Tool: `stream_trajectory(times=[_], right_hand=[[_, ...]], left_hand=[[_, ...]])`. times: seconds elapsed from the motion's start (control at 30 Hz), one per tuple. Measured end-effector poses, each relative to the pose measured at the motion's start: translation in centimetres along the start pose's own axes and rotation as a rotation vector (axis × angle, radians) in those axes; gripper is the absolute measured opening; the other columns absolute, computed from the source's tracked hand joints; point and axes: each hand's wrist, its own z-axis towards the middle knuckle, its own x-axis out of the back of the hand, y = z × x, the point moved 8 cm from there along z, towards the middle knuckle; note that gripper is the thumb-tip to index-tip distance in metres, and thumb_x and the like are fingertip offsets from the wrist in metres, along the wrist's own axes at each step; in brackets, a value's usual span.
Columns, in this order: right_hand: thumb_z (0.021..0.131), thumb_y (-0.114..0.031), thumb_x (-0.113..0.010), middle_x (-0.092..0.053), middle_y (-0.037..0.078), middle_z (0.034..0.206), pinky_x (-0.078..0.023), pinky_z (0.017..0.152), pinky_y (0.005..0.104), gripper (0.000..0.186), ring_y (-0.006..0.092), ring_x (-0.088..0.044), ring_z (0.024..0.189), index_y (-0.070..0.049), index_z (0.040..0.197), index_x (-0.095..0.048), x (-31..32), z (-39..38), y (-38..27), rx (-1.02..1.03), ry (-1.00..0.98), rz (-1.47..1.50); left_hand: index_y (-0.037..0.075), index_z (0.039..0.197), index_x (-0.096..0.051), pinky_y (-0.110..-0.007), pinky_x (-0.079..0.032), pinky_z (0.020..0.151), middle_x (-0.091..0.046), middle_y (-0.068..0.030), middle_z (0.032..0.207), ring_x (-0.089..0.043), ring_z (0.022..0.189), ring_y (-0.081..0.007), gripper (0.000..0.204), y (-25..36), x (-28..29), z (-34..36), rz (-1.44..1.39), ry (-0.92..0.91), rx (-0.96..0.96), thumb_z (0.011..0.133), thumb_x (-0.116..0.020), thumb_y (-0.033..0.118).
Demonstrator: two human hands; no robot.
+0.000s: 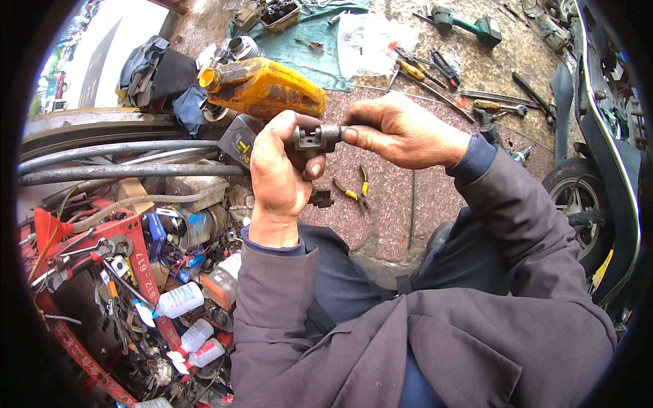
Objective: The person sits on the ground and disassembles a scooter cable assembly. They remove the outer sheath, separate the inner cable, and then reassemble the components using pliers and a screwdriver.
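Observation:
My left hand (277,180) is closed around a small grey metal machine part (311,139) with a rounded cylindrical end and a gap in its middle. At that cylindrical end, my right hand (411,132) pinches with thumb and forefinger a small dark piece touching the part; the fingers mostly hide it. Below the hands, a pair of pliers (362,190) with yellow and black handles lies spread on the reddish stone floor (388,234). A dark metal piece (320,198) shows beside my left wrist; whether it rests on the floor I cannot tell.
A dirty yellow jerry can (265,87) lies beyond my left hand. Hand tools and a green cordless power tool (469,26) lie at the far right. A red metal frame (146,265) with bottles and tools fills the left. A wheel (578,200) stands at right.

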Motion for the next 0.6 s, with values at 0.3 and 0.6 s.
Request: stream_trajectory(times=[0.3,0.6], right_hand=[[0.081,-0.014,-0.072,-0.058,0.016,0.070,-0.046,0.059,0.0339,0.019,0.0249,-0.056,0.061,0.000,0.089,-0.061,0.37,-0.21,-0.02,0.008,0.089,0.001],[0.079,-0.013,-0.072,-0.061,0.020,0.072,-0.050,0.061,0.0370,0.019,0.0323,-0.064,0.067,0.001,0.086,-0.062,0.74,-0.46,-0.31,0.045,0.205,-0.085]], left_hand=[[0.008,0.090,-0.058,-0.028,-0.037,0.044,-0.066,-0.0142,0.083,-0.048,0.049,-0.0164,0.034,-0.44,-0.07,0.19,-0.065,0.011,0.025,0.097,-0.039,0.035],[0.007,0.089,-0.058,-0.028,-0.037,0.045,-0.066,-0.0139,0.084,-0.048,0.050,-0.0166,0.031,-0.57,-0.32,0.34,-0.064,-0.048,0.021,0.097,-0.044,0.033]])
